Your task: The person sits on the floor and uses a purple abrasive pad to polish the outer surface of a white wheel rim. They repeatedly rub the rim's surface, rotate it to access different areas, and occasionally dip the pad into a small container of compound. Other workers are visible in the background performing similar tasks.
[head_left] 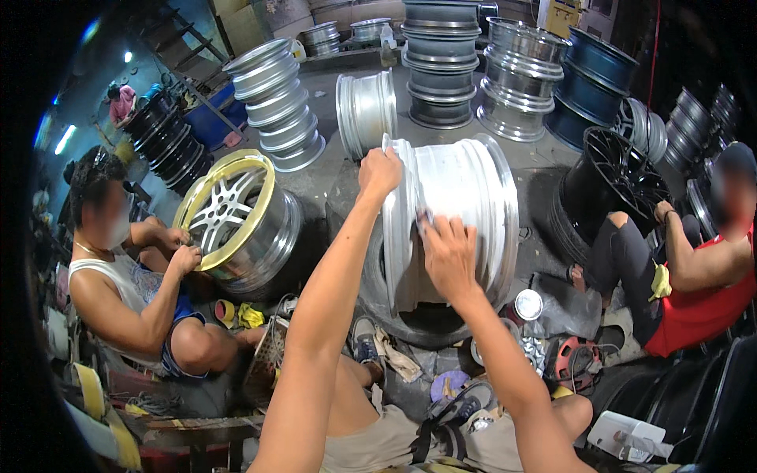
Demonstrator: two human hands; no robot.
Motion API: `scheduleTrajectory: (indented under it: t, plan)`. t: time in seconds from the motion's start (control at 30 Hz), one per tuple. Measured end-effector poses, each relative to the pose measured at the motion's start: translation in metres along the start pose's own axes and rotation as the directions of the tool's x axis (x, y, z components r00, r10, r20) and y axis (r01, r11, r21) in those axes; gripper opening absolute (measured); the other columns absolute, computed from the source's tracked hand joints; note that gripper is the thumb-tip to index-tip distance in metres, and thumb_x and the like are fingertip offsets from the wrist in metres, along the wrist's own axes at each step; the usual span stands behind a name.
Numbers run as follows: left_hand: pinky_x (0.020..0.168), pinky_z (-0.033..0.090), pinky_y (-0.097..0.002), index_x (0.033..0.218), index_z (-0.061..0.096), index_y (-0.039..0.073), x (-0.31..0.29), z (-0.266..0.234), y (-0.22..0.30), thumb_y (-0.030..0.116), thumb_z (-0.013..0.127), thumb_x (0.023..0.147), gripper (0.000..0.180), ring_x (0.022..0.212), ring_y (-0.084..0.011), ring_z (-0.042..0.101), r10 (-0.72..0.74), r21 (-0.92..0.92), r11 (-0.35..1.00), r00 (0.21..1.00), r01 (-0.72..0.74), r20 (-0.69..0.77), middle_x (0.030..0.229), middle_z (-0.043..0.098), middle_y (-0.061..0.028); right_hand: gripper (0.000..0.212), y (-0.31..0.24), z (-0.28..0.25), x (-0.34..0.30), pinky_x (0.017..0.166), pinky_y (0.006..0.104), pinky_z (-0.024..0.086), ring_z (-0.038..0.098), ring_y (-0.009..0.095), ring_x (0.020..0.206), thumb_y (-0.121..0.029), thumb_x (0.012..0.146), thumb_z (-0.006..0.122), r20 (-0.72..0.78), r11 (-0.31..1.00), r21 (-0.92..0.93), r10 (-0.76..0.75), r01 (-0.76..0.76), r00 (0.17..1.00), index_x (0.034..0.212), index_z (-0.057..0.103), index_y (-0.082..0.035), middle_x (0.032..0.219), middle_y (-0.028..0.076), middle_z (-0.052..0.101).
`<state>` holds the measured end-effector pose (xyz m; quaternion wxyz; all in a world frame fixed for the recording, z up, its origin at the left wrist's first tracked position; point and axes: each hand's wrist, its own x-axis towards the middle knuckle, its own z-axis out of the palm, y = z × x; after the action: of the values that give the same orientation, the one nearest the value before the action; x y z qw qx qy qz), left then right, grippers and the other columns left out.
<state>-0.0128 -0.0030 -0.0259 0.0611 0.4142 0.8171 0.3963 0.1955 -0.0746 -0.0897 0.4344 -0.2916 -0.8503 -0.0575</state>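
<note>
In front of me a silver-white wheel rim lies on its side on a black tyre, its barrel facing up. My left hand is closed round the rim's upper left lip. Low on the barrel, near the groove beside that lip, my right hand presses with bent fingers. A small dark piece shows at its fingertips, too covered to name. Another silver rim sits just beyond my left hand.
Rim stacks stand at the back. At left, a person holds a yellow-edged rim; at right, another person sits by a black rim. A can and a red reel-like object lie near my right forearm.
</note>
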Motion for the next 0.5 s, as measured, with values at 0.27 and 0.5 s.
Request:
scheduleTrajectory:
  t: [0.27, 0.5]
  plan:
    - [0.1, 0.052, -0.0543, 0.109, 0.072, -0.008, -0.005, -0.003, -0.001, 0.035, 0.052, 0.102, 0.048, 0.112, -0.0492, 0.067, 0.004, 0.002, 1.0, 1.0, -0.004, -0.006, 0.116, 0.07, -0.0338, 0.027, -0.003, -0.001, -0.01, 0.083, 0.0431, 0.037, 0.055, 0.027, 0.101, -0.016, 0.094, 0.065, 0.047, 0.999, 0.037, -0.003, 0.001, 0.999, 0.118, 0.072, -0.006, 0.108, 0.008, 0.062]
    - [0.099, 0.052, -0.054, 0.108, 0.073, -0.007, -0.004, -0.006, -0.006, 0.034, 0.053, 0.102, 0.047, 0.11, -0.0493, 0.068, -0.001, 0.011, 1.0, 1.0, 0.001, -0.011, 0.113, 0.071, -0.0331, 0.02, -0.002, -0.003, 0.014, 0.081, 0.0423, 0.038, 0.055, 0.027, 0.097, -0.013, 0.093, 0.062, 0.046, 0.999, 0.017, -0.051, 0.05, 0.998, 0.109, 0.072, -0.007, 0.101, 0.006, 0.06]
